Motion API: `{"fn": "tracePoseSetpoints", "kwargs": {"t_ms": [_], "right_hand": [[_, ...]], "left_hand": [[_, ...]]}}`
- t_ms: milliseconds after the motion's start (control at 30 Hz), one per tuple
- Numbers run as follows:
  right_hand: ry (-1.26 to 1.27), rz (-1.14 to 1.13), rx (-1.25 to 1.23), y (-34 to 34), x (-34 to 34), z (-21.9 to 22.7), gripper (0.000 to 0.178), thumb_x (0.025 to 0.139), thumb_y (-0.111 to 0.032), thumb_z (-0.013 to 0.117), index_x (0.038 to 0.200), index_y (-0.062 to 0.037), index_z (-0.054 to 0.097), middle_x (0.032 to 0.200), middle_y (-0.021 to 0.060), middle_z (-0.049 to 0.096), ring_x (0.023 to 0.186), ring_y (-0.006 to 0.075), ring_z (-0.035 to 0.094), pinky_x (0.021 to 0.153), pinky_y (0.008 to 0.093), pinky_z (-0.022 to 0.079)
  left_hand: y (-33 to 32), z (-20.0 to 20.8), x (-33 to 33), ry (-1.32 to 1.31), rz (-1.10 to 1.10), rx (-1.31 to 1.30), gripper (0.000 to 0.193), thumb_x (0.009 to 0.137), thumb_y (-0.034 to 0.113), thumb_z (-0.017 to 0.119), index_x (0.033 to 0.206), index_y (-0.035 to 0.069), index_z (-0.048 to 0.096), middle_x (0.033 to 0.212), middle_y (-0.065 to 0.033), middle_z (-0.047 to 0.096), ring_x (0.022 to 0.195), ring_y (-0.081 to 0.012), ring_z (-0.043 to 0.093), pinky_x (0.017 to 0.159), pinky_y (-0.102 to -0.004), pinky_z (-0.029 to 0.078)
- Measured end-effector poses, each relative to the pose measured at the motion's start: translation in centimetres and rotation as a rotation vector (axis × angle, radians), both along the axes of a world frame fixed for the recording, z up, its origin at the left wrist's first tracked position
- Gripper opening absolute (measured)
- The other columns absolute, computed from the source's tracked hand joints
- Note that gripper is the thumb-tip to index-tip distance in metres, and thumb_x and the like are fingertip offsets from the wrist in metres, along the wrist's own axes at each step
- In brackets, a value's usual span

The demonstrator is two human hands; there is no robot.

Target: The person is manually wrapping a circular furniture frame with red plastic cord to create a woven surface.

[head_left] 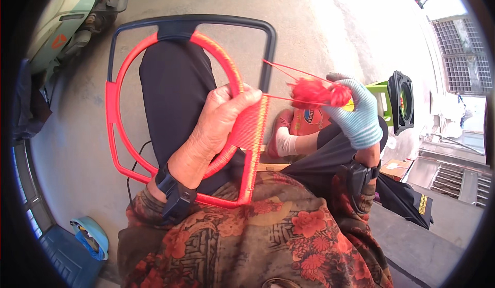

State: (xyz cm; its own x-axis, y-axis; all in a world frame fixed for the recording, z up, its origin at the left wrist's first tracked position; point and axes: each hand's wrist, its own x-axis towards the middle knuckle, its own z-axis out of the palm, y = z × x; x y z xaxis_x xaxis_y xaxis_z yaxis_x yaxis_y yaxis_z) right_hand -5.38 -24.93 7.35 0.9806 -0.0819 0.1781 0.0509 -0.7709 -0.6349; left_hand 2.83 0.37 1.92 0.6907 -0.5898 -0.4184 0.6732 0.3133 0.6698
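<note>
A black rounded-square frame (227, 18) with a round ring (121, 76) inside it lies across my lap. Red cord covers the ring and the frame's near and left parts, and a dense band of cord (249, 130) joins ring and frame on the right. My bare left hand (219, 112) is closed around the ring beside this band, its thumb over the cord. Off to the right, my right hand (360, 116), in a light blue striped glove, holds a bunched hank of red cord (314, 92). Taut strands run from the hank to the frame's right bar.
A scooter (67, 30) stands at the far left. At the right is a bright green stool (380, 89) with a black frame (402, 102) against it. A red printed package (309, 123) is on the floor beyond my foot. A blue basin (92, 236) sits at the lower left.
</note>
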Motion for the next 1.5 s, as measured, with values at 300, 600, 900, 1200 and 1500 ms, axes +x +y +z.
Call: {"fn": "tracePoseSetpoints", "kwargs": {"t_ms": [300,600,900,1200,1500], "right_hand": [[0.137,0.072,1.566,1.6,1.4,-3.7,0.026,0.078,-0.025,0.065,0.09,-0.003,0.057,0.073,0.0032,0.055,0.063,0.0187,0.055,0.072,0.0305,0.049],[0.379,-0.386,0.287,-0.7,1.1,-6.4,0.03,0.077,-0.018,0.07,0.101,-0.0011,0.063,0.073,0.0026,0.062,0.065,0.0131,0.059,0.064,0.0282,0.05],[0.544,-0.033,0.99,6.0,2.4,-5.0,0.021,0.087,-0.022,0.067,0.093,-0.0045,0.058,0.087,0.006,0.064,0.075,0.0159,0.063,0.069,0.0303,0.054],[0.12,0.099,1.948,5.9,3.2,-6.2,0.027,0.093,-0.035,0.06,0.081,-0.0127,0.05,0.067,0.0016,0.049,0.07,0.0198,0.054,0.064,0.0308,0.045],[0.284,-0.478,1.331,0.2,2.3,-7.6,0.086,0.084,-0.074,0.042,0.109,0.0068,0.057,0.074,0.0123,0.062,0.071,0.0288,0.067,0.063,0.0426,0.058]], "left_hand": [[-0.2,-0.1,0.0,-0.031,-0.022,-0.031,0.009,0.09,0.013,0.063,0.092,0.005,0.058,0.08,-0.0015,0.063,0.067,-0.008,0.061,0.063,-0.0221,0.052],[-0.3,-0.1,0.1,0.017,0.007,-0.042,0.01,0.09,0.013,0.063,0.095,0.006,0.058,0.083,-0.0016,0.063,0.07,-0.0078,0.061,0.064,-0.0211,0.051],[-0.5,0.1,0.1,-0.147,0.082,-0.018,0.018,0.09,0.006,0.06,0.106,0.001,0.052,0.095,-0.0101,0.065,0.082,-0.0139,0.066,0.073,-0.0268,0.055],[0.0,-1.7,0.5,-0.039,-0.006,-0.252,0.009,0.092,0.007,0.057,0.101,0.004,0.053,0.091,-0.0138,0.066,0.084,-0.022,0.068,0.078,-0.0347,0.058],[-0.2,-0.3,0.7,0.002,-0.02,-0.166,0.011,0.091,0.011,0.06,0.093,0.004,0.052,0.085,-0.012,0.065,0.075,-0.0209,0.068,0.07,-0.0332,0.058]]}}
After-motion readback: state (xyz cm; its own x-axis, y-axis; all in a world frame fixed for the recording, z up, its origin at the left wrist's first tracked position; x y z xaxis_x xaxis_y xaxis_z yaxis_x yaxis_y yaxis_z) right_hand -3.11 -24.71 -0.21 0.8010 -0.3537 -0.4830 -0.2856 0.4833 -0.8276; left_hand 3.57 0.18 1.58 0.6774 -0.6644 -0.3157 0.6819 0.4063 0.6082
